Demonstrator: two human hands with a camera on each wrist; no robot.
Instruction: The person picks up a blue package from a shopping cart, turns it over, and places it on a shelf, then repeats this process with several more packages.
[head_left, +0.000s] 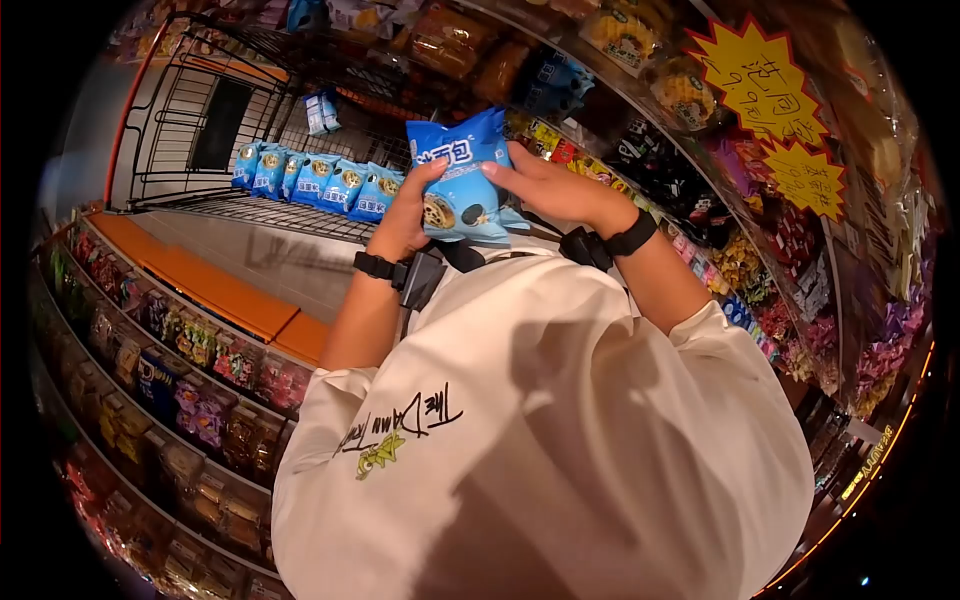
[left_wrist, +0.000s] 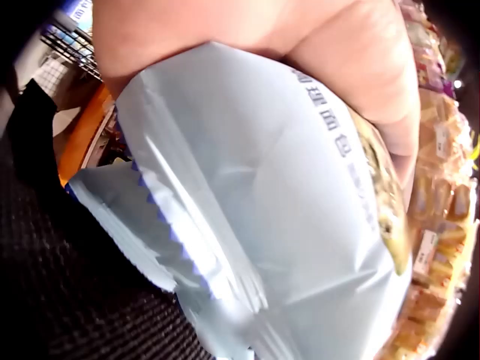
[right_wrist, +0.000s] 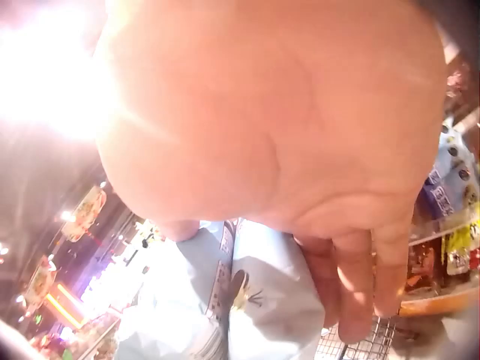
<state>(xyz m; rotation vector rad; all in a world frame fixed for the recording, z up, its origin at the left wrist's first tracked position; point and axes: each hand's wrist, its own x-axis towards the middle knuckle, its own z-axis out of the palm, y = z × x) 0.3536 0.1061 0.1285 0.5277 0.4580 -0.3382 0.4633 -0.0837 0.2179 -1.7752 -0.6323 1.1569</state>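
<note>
Stocked shop shelving frames both sides of the scene, with a low orange-topped shelf (head_left: 215,285) at the left. Above it in the head view stands a wire cart (head_left: 280,135); inside, a row of blue packets (head_left: 319,180) stands side by side, and a lone packet (head_left: 321,114) lies farther back. Next comes the left hand (head_left: 405,215), raised from a bent elbow, its thumb laid across the near edge of a blue bag (head_left: 460,190) and gripping that side. The bag is held upright before the white shirt (head_left: 570,400), printed face showing; the left wrist view gives its pale, seamed side. At its other edge, the right hand (head_left: 560,190) reaches inward, forearm angled, thumb on the printed face and fingers extended along the far side, so that the bag is pinched between both hands. Dark bands circle both wrists. Farthest right, yellow starburst signs (head_left: 760,85) hang before shelved goods.
</note>
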